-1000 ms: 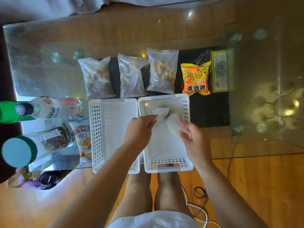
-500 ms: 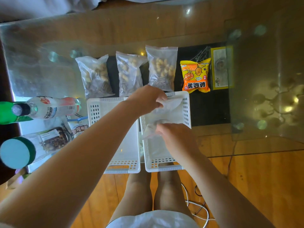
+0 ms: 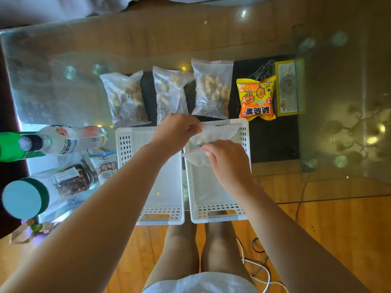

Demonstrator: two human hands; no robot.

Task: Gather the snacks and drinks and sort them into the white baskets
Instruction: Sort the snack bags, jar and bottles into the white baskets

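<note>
Two white baskets stand side by side at the table's near edge, the left basket (image 3: 169,187) and the right basket (image 3: 218,214). My left hand (image 3: 175,130) pinches the top of a clear zip bag of nuts (image 3: 218,134) over the far end of the right basket. My right hand (image 3: 226,159) holds a second clear zip bag (image 3: 195,158) just below it. Three more clear nut bags, the left one (image 3: 127,100), the middle one (image 3: 170,94) and the right one (image 3: 212,89), lie beyond the baskets, and beside them an orange snack packet (image 3: 256,98).
At the left stand a clear bottle (image 3: 63,139), a green bottle (image 3: 8,146), a jar with a teal lid (image 3: 42,191) and a snack pack (image 3: 106,166). A yellow-framed box (image 3: 289,87) sits under the glass table (image 3: 63,81). Cables (image 3: 260,265) lie on the floor.
Both hands have moved from the basket's middle toward its far end. The left hand's bag now hangs spread open at the far wall; the right hand holds its bag just behind.
</note>
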